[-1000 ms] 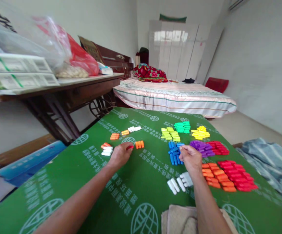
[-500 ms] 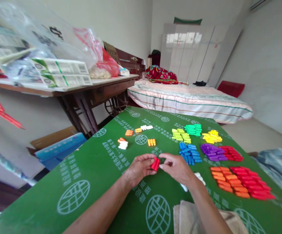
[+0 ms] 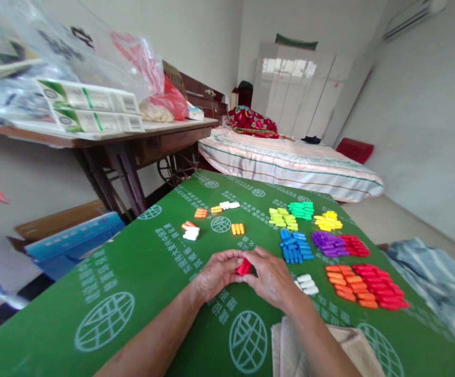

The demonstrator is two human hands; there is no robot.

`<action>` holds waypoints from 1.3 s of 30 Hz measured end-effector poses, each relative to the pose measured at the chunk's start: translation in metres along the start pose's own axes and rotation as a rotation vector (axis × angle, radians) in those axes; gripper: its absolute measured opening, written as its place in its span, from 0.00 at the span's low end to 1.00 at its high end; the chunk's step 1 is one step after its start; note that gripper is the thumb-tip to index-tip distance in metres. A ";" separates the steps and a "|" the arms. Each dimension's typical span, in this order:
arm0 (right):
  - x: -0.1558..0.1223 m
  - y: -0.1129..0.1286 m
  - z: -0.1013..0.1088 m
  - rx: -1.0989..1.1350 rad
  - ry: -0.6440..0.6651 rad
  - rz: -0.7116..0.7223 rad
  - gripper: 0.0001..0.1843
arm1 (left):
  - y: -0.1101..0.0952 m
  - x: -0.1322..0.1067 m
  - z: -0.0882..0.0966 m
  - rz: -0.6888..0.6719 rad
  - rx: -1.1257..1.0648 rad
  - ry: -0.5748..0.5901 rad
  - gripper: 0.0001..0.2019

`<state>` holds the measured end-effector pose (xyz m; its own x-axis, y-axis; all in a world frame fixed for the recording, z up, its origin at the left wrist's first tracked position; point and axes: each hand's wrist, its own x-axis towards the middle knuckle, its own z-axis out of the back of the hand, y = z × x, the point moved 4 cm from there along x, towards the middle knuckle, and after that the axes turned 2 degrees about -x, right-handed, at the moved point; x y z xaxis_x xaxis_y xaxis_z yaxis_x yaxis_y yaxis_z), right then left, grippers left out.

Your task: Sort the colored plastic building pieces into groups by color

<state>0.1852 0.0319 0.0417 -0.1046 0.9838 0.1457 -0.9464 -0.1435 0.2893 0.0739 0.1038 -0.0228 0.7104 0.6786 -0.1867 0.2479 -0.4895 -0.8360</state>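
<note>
Over the green table (image 3: 164, 324), my left hand (image 3: 220, 275) pinches small red rod-shaped pieces (image 3: 244, 267) between thumb and fingers. My right hand (image 3: 269, 276) closes on the same pieces from the right, thumb below and fingertips above. How many red pieces there are is partly hidden by the fingers. Just beyond my hands lies a small orange-yellow group (image 3: 237, 229). White pieces (image 3: 308, 284) lie to the right of my right wrist. A beige cloth (image 3: 284, 345) lies under my right forearm.
Blue (image 3: 296, 246), purple (image 3: 329, 244), lime (image 3: 283, 219), green (image 3: 301, 210), yellow (image 3: 328, 221), orange (image 3: 345, 283) and red groups (image 3: 382, 286) lie on the right. Small white (image 3: 191, 233) and orange groups (image 3: 201, 213) lie left. Behind are a bed (image 3: 290, 157) and a cluttered desk (image 3: 148, 133).
My right hand has come in against the red pieces, its fingers now covering more of them. The whole view has shifted slightly, moving the scene leftward.
</note>
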 end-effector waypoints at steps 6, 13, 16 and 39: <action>-0.002 0.007 0.004 -0.106 0.006 0.030 0.24 | -0.008 0.004 -0.001 0.023 0.079 0.027 0.16; -0.018 -0.007 0.014 -0.083 -0.026 -0.042 0.13 | -0.012 0.002 -0.007 0.058 0.136 -0.047 0.20; -0.039 -0.044 0.028 -0.083 -0.039 -0.163 0.11 | -0.014 0.001 -0.008 0.067 0.137 -0.083 0.21; -0.157 -0.255 0.079 -0.480 0.180 -0.778 0.18 | -0.008 0.004 -0.006 0.050 0.199 -0.078 0.20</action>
<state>0.4674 -0.0940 0.0199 0.6046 0.7919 -0.0855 -0.7907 0.5838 -0.1843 0.0783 0.1075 -0.0135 0.6637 0.7003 -0.2631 0.0735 -0.4110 -0.9087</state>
